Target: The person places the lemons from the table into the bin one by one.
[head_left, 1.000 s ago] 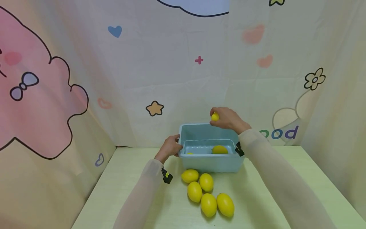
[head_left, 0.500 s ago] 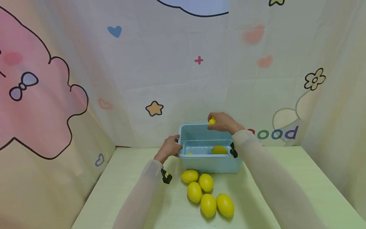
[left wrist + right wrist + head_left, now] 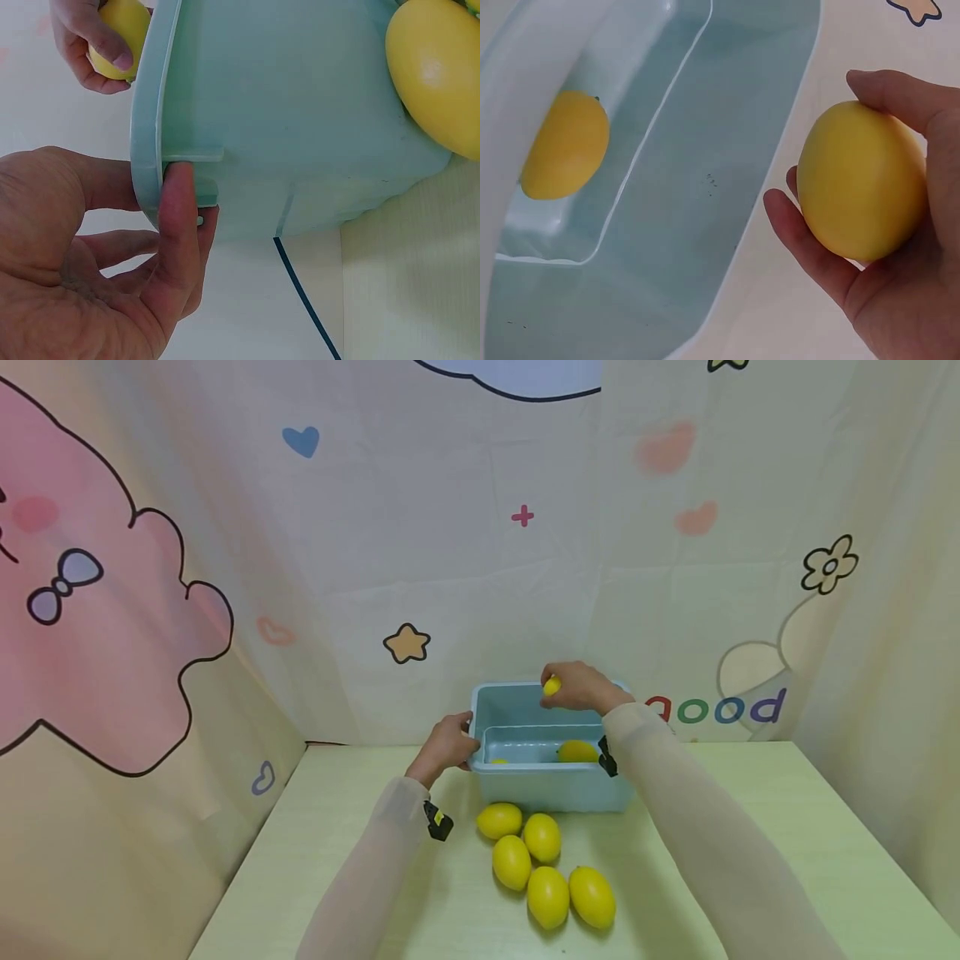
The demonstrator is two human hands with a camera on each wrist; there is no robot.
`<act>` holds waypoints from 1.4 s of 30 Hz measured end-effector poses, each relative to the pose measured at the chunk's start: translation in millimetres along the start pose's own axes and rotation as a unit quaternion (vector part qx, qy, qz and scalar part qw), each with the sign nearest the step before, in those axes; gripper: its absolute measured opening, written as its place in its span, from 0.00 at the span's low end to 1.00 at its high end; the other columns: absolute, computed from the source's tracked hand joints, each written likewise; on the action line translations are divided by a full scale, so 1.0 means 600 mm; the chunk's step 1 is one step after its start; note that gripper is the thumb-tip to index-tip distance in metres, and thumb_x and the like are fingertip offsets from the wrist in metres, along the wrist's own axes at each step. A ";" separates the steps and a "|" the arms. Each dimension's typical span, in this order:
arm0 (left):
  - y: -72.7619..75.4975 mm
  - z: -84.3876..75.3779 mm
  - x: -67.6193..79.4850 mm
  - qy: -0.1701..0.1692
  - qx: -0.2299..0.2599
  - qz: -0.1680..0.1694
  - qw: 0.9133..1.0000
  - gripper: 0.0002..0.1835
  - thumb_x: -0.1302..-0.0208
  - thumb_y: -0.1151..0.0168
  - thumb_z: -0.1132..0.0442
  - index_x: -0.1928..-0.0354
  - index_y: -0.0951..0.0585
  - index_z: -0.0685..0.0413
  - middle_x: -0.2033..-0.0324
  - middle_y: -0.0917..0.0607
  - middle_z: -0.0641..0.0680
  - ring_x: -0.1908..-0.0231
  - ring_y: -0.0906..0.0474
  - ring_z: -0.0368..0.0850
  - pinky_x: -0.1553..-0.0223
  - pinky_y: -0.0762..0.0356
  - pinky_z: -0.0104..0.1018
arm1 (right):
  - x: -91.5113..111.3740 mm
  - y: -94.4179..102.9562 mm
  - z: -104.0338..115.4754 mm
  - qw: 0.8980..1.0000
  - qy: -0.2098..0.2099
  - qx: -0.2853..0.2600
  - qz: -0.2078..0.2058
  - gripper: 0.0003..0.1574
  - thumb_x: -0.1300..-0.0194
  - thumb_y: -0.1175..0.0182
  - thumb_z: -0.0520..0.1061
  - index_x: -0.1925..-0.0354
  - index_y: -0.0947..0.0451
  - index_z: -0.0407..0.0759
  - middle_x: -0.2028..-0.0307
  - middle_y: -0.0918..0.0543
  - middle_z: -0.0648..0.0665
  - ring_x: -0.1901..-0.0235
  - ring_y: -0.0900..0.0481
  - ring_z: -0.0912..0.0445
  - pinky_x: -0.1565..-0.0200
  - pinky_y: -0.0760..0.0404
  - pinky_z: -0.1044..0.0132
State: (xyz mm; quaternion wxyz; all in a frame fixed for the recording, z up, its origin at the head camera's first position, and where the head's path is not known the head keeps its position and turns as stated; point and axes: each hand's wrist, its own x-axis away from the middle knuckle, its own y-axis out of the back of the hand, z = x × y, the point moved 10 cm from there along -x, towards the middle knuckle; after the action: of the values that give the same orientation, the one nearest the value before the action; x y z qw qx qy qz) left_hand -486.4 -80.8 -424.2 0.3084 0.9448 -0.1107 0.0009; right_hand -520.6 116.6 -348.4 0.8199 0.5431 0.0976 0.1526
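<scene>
A light blue plastic bin (image 3: 555, 790) stands on the table, its opening upward. My left hand (image 3: 447, 742) grips its left rim, thumb and fingers curled round the edge in the left wrist view. Above the bin's back part, my right hand (image 3: 583, 686) holds a yellow lemon (image 3: 862, 180) between thumb and fingers. Inside the bin lies another lemon (image 3: 567, 146), toward the right, and a small yellow bit (image 3: 499, 762) shows at the left behind the front rim. Several lemons (image 3: 512, 862) lie on the table in front of the bin.
The pale table (image 3: 337, 860) reaches back to a printed curtain (image 3: 450, 527) close behind the bin. More curtain hangs along both sides. A dark camera piece (image 3: 438, 821) sits at the left wrist, another (image 3: 607, 757) at the right.
My right hand, still holding the lemon, has moved left and slightly down over the bin. The left hand keeps its hold on the rim, and the table lemons have not moved.
</scene>
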 end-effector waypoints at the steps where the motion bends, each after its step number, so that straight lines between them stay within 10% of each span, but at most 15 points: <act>1: 0.000 0.000 -0.001 0.000 0.000 0.001 1.000 0.34 0.40 0.43 0.71 0.29 0.33 0.55 0.46 0.22 0.65 0.65 0.19 0.48 0.72 0.13 0.36 | 0.000 0.000 0.001 1.000 0.002 0.002 0.001 0.25 0.38 0.36 0.53 0.45 0.26 0.47 0.51 0.20 0.42 0.54 0.25 0.46 0.51 0.19 0.56; 42: 0.002 -0.004 0.002 -0.011 -0.008 -0.006 1.000 0.28 0.39 0.43 0.71 0.35 0.27 0.55 0.49 0.20 0.63 0.65 0.19 0.49 0.73 0.13 0.36 | 0.049 0.046 0.054 0.990 0.102 0.059 -0.080 0.26 0.36 0.38 0.50 0.41 0.26 0.44 0.43 0.21 0.42 0.44 0.23 0.44 0.42 0.20 0.47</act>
State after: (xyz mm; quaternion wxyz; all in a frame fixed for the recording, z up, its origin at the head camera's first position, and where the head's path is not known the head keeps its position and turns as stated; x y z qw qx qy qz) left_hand -485.6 -80.8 -421.5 0.3151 0.9427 -0.1085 -0.0119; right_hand -486.4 109.2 -310.0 0.7816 0.5629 0.2323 0.1353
